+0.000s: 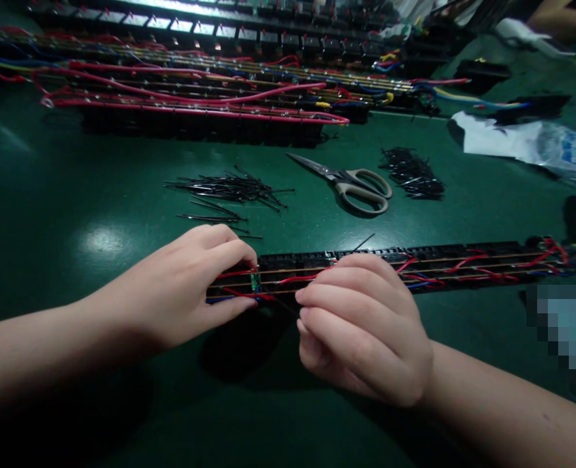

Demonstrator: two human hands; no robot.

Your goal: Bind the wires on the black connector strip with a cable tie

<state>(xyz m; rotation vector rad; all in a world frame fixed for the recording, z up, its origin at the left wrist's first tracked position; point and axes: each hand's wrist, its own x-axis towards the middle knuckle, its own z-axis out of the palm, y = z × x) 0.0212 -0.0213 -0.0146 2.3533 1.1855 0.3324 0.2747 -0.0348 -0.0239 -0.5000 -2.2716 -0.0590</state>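
Observation:
A long black strip [463, 263] with brass-coloured rods, red and blue wires and a small green circuit board lies across the table before me. My left hand [210, 279] is closed round its left part, fingers over the far edge and thumb along the near edge. My right hand [366, 325] is in a pinch at the strip's near side, covering part of it. From its fingertips a thin black cable tie [284, 305] runs to the strip beside the red wire. Another thin black tail [365, 242] sticks up behind the strip.
Beyond the strip lie a pile of black cable ties [234, 188], scissors [363, 188] with grey handles and a second cable-tie pile [412, 172]. More wired strips [195, 97] line the back. A plastic bag [561, 149] lies at right, and part of another person's arm [568, 23] shows top right.

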